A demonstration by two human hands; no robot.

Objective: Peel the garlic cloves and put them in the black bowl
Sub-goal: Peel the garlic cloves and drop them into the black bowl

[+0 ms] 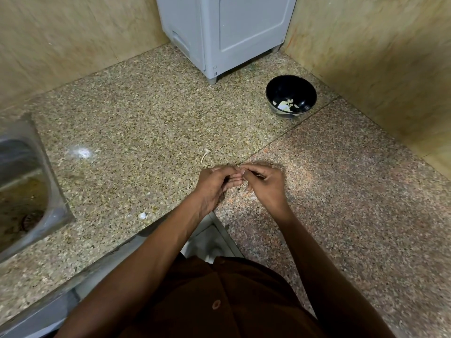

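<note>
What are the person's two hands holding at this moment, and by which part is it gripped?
Both the left hand and right hand pinch something small between their fingertips, presumably a garlic clove, but it is hidden, so the gripped part cannot be told.

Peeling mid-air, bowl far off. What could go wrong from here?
1. The clove, pinched between left hand and right hand, is barely visible; it may slip onto the counter.
2. The bowl sits far back right, so carrying it over risks a drop.
3. Skins may fall near the sink.

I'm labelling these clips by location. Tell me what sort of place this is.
Most likely a home kitchen corner: a speckled stone countertop, a steel sink set into it at the left, a grey appliance at the back, and a black bowl holding pale garlic pieces.
</note>
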